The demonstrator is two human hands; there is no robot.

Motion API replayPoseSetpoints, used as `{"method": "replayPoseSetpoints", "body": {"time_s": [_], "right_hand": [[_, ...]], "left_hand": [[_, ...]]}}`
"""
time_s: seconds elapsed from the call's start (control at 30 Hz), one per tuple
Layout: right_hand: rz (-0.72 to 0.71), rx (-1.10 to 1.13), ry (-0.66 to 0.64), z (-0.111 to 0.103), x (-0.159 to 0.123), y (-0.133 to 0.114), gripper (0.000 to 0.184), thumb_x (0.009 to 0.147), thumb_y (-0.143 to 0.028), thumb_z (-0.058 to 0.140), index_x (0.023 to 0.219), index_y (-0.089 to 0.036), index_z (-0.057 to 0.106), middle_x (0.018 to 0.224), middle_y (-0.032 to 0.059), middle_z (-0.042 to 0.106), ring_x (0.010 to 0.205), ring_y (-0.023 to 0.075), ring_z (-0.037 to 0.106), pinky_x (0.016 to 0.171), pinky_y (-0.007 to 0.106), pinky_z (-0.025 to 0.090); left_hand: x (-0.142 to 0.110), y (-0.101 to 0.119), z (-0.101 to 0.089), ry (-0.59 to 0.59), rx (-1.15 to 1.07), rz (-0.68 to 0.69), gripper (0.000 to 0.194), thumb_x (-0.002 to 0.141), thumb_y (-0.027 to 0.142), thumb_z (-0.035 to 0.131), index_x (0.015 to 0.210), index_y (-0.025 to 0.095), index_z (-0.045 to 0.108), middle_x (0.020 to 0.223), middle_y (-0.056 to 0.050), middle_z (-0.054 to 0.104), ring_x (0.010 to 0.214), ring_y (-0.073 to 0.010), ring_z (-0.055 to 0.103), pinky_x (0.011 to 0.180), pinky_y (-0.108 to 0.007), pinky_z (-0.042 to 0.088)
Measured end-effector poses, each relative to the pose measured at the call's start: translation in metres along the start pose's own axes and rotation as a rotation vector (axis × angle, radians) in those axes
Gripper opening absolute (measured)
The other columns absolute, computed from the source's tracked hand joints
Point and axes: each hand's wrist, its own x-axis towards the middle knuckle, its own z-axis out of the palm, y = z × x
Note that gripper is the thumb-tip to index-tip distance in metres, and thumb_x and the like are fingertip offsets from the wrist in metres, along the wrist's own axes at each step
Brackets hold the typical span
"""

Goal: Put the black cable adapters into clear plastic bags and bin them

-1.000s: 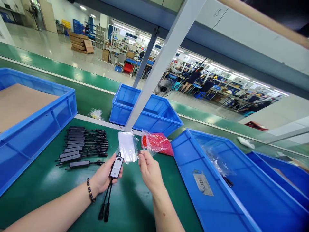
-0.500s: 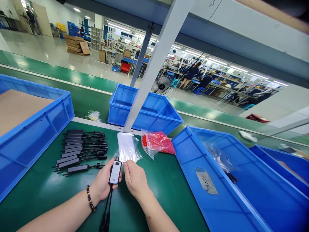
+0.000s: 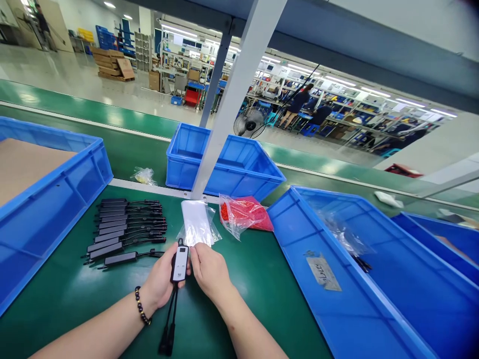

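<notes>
My left hand (image 3: pixel 160 281) is wrapped round a small black electronic module with a light grey face (image 3: pixel 180 264), held upright above the green worktop. Two black cables with connectors (image 3: pixel 170 319) hang from its lower end. Close to the module's upper right edge, my right hand (image 3: pixel 211 271) is closed, thumb against curled fingers; whatever it pinches is hidden. A row of similar black modules with cables (image 3: pixel 114 233) lies to the left. Just beyond my hands are clear plastic bags with a white sheet (image 3: pixel 195 219). Beside them sits a red bag with small red parts (image 3: pixel 249 214).
Blue crates stand at the left (image 3: pixel 71 184), behind the post (image 3: pixel 175 172) and at the right (image 3: pixel 295 244); the right one holds clear bags (image 3: pixel 346 237). A slanting metal post (image 3: pixel 239 94) rises at the worktop's back edge. People (image 3: pixel 297 107) work far off.
The camera view has shifted slightly. The module has turned a little more upright, and its cables hang further right. Both hands keep nearly the same pose.
</notes>
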Motion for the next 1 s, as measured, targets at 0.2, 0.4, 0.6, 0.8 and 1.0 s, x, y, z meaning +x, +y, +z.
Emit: {"method": "replayPoseSetpoints", "body": {"time_s": [0.2,0.4,0.6,0.8,1.0], "right_hand": [[-0.007,0.015,-0.009,0.0,-0.001,0.0,0.031,0.091,-0.027,0.026,0.071,-0.018,0.047,0.064,0.0012,0.054,0.059,0.0117,0.05,0.056,0.023,0.027],[0.018,0.041,-0.027,-0.001,0.0,-0.002,0.03,0.091,-0.028,0.026,0.071,-0.018,0.047,0.065,0.002,0.055,0.06,0.0124,0.051,0.057,0.024,0.028],[0.111,0.333,-0.131,-0.007,0.001,-0.004,0.032,0.092,-0.031,0.025,0.068,-0.02,0.043,0.06,-0.0007,0.055,0.057,0.0106,0.051,0.057,0.021,0.032],[0.156,0.579,-0.204,-0.01,0.002,-0.004,0.033,0.092,-0.033,0.026,0.066,-0.02,0.042,0.057,-0.0036,0.056,0.056,0.0091,0.052,0.059,0.02,0.034],[0.144,0.485,-0.169,-0.011,0.003,-0.005,0.032,0.091,-0.031,0.028,0.066,-0.02,0.043,0.057,-0.0031,0.056,0.058,0.0101,0.051,0.06,0.02,0.034]], "left_hand": [[0.001,0.001,0.002,-0.004,-0.014,-0.001,0.036,0.078,0.049,0.048,0.08,0.014,0.056,0.069,-0.004,0.054,0.059,-0.0139,0.052,0.034,-0.019,0.034],[-0.001,0.001,0.001,-0.022,-0.015,0.01,0.039,0.078,0.049,0.048,0.085,0.012,0.059,0.072,-0.006,0.055,0.062,-0.0146,0.053,0.036,-0.019,0.036],[-0.002,0.002,0.002,-0.016,0.003,0.019,0.038,0.078,0.049,0.048,0.085,0.013,0.058,0.071,-0.005,0.055,0.061,-0.014,0.052,0.036,-0.019,0.035],[-0.002,0.002,0.002,-0.02,-0.005,0.009,0.036,0.078,0.049,0.048,0.08,0.014,0.056,0.067,-0.003,0.052,0.06,-0.0137,0.051,0.036,-0.018,0.035],[-0.001,0.0,0.0,-0.028,-0.012,0.002,0.037,0.078,0.05,0.048,0.082,0.014,0.057,0.067,-0.003,0.052,0.06,-0.0134,0.05,0.035,-0.018,0.035]]}}
